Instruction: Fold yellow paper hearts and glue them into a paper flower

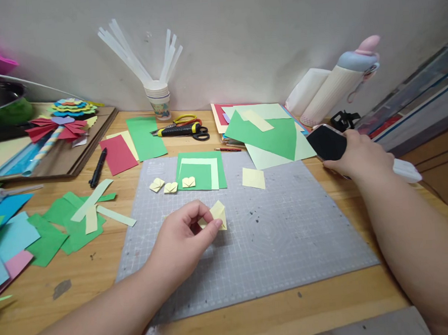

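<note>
Thumb and forefinger of the left hand [186, 233], in the head view, pinch a small piece of folded paper [219, 213], pale yellow, a little left of the middle of the cutting mat [296, 224]; its other fingers curl behind. Beyond the mat's back right corner, near the right edge of the bench [349, 291], the right hand [363, 154] closes round one end of a phone [326, 142], thumb on the near edge, fingers over the far one. Whether the phone is lifted I cannot tell.

Three yellow hearts [157, 184] lie toward the mat's back left corner, the rightmost on a green sheet [200, 156] at the back edge. A yellow square [253, 178] lies to that sheet's right.

A light pinch across the folds would probably hold them best; a hard squeeze could leave a stray crease. The phone seems safest held by its edges, well away from the paper.
</note>
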`<action>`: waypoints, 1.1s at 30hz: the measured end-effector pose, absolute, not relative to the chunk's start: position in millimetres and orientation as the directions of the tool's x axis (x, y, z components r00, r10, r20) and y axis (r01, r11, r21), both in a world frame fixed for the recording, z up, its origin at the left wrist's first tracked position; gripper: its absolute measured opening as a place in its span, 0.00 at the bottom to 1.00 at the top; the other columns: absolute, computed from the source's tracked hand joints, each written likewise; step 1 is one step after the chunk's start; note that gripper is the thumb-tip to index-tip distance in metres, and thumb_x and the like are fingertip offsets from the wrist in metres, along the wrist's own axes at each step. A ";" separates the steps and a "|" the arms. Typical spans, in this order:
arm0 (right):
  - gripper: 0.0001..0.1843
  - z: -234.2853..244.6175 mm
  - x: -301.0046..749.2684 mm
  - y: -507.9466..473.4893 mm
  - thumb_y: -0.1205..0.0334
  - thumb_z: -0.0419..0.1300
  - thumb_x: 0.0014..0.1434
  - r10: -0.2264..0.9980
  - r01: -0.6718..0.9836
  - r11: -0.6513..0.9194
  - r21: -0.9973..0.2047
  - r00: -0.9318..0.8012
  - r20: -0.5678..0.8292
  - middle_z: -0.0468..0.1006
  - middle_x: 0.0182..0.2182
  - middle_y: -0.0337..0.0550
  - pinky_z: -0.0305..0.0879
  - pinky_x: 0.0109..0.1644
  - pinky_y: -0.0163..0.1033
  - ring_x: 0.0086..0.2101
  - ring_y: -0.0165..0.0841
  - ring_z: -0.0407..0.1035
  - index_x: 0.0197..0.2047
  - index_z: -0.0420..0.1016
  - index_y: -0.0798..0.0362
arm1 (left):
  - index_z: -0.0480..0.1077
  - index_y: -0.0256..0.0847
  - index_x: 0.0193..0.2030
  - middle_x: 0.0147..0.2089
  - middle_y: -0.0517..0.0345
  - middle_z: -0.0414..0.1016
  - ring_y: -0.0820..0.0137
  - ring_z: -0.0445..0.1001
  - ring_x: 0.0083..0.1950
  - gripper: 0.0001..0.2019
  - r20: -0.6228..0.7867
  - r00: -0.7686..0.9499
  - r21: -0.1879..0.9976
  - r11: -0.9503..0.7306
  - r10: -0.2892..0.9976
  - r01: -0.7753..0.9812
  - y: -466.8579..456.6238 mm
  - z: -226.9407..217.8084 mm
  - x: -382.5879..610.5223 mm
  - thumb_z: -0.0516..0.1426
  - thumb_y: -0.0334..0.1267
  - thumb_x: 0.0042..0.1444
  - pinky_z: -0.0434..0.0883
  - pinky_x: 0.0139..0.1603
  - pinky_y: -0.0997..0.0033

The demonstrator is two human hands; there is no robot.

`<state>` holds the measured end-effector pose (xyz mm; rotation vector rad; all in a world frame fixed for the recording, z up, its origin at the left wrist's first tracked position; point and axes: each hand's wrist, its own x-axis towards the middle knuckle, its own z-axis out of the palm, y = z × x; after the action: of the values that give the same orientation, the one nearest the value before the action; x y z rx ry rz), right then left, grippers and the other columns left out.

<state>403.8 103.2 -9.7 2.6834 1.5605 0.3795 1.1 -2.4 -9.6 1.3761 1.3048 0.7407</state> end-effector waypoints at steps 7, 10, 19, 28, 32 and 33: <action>0.44 -9.5 400.5 99.6 0.42 0.62 0.50 0.864 0.868 -0.489 0.088 0.469 0.183 0.68 0.52 0.68 0.52 0.36 0.52 0.50 0.55 0.64 0.63 0.55 0.55 | 0.63 0.41 0.27 0.26 0.63 0.65 0.72 0.61 0.29 0.11 -0.216 0.210 0.939 0.144 0.954 0.312 -2.7 -8.8 1.2 0.58 0.44 0.53 0.57 0.30 0.70; 0.43 -7.3 391.9 97.2 0.43 0.61 0.53 0.850 0.860 -0.507 0.057 0.488 0.198 0.66 0.54 0.71 0.52 0.42 0.57 0.54 0.56 0.60 0.65 0.53 0.56 | 0.64 0.41 0.27 0.26 0.63 0.65 0.72 0.62 0.29 0.11 -0.207 0.214 0.944 0.138 0.955 0.299 -3.3 -11.3 0.3 0.58 0.44 0.53 0.58 0.30 0.70; 0.19 18.8 231.6 27.0 0.47 0.52 0.60 0.917 0.530 -0.144 -0.835 -0.245 -0.313 0.76 0.29 0.48 0.67 0.33 0.42 0.28 0.36 0.71 0.32 0.71 0.54 | 0.68 0.41 0.26 0.27 0.65 0.69 0.76 0.67 0.30 0.07 -0.038 0.185 0.994 0.019 0.982 0.103 -0.2 -7.9 0.4 0.61 0.36 0.53 0.64 0.32 0.76; 0.14 -1.8 162.0 -13.3 0.52 0.57 0.56 0.801 -0.166 -0.557 -0.814 -0.365 -0.474 0.70 0.20 0.35 0.57 0.16 0.27 0.17 0.24 0.65 0.28 0.65 0.54 | 0.68 0.40 0.26 0.26 0.64 0.71 0.75 0.70 0.30 0.08 -0.078 0.210 0.997 0.072 0.975 0.035 -1.0 -7.0 -0.4 0.62 0.36 0.52 0.68 0.33 0.76; 0.12 -3.7 160.6 -12.5 0.55 0.59 0.54 0.829 -0.166 -0.524 -0.835 -0.327 -0.455 0.70 0.20 0.34 0.55 0.14 0.25 0.16 0.23 0.64 0.26 0.63 0.53 | 0.67 0.39 0.26 0.26 0.64 0.70 0.74 0.69 0.30 0.09 -0.105 0.217 0.994 0.096 0.970 0.055 -1.0 -8.1 -0.4 0.62 0.39 0.52 0.67 0.32 0.74; 0.12 -4.9 160.4 -12.3 0.55 0.59 0.53 0.837 -0.157 -0.508 -0.847 -0.323 -0.442 0.70 0.20 0.33 0.55 0.14 0.25 0.16 0.23 0.65 0.26 0.63 0.53 | 0.67 0.40 0.27 0.26 0.64 0.70 0.73 0.69 0.30 0.09 -0.119 0.230 0.992 0.108 0.966 0.059 -0.7 -8.1 -0.3 0.62 0.39 0.52 0.67 0.33 0.74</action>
<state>160.4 -12.3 -4.9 1.9253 1.4712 -2.9759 -0.3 -0.7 -8.1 1.2603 1.1187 0.9306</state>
